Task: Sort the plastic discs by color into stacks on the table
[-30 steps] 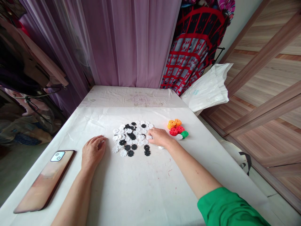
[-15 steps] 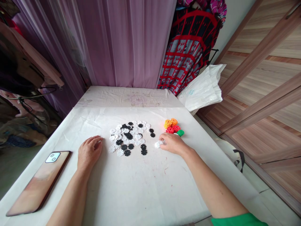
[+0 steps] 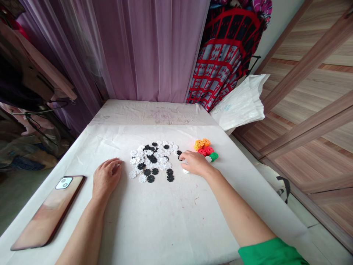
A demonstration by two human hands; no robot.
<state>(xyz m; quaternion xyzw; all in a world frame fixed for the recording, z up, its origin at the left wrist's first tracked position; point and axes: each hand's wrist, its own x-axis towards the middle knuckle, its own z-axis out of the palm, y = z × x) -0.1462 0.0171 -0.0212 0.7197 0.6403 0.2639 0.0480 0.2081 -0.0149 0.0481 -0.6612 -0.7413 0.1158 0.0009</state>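
A loose pile of white and black flower-shaped plastic discs (image 3: 152, 159) lies mid-table. My right hand (image 3: 195, 163) is just right of it, fingers apart, with the fingertips at two black discs (image 3: 179, 152) on the pile's right edge. Below that hand a white disc piece (image 3: 185, 171) sits on the table, partly covered by the hand. My left hand (image 3: 107, 176) rests on the tabletop left of the pile, fingers loosely bent and lying on the cloth, holding nothing that I can see.
Clusters of orange (image 3: 202, 143), red (image 3: 205, 151) and green discs (image 3: 214, 157) sit beyond my right hand. A phone (image 3: 49, 213) lies on the left side of the white-covered table (image 3: 154, 221). A white bag (image 3: 239, 103) stands past the right edge.
My right hand has let go of the white disc piece and moved slightly up and left to the black discs. My left hand stays in place; the view has shifted slightly.
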